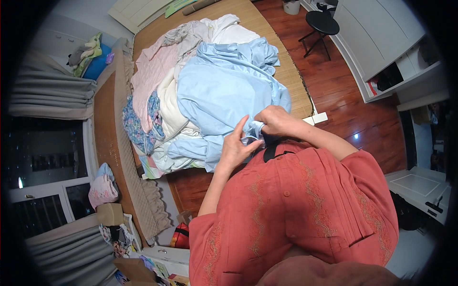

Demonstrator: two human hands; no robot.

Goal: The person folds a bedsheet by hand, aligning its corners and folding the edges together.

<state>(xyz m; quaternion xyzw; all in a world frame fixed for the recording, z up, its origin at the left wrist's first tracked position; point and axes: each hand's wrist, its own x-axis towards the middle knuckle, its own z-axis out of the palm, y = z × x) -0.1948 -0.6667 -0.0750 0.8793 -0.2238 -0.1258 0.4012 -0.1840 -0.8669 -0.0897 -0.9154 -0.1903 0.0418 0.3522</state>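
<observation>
Head view: hands [275, 120] touch blue cloth [224, 90] by bed edge [303, 97], floor [343, 102] rightward.

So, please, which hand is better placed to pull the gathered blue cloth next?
Probably the right hand: its grip looks closed on the gathered blue cloth. The left hand is beside it, thumb and index finger spread, so seems less ready.

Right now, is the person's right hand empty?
No, the right hand grips bunched light blue cloth close to the red shirt.

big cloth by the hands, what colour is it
The big cloth is light blue, best seen in the head view.
</observation>
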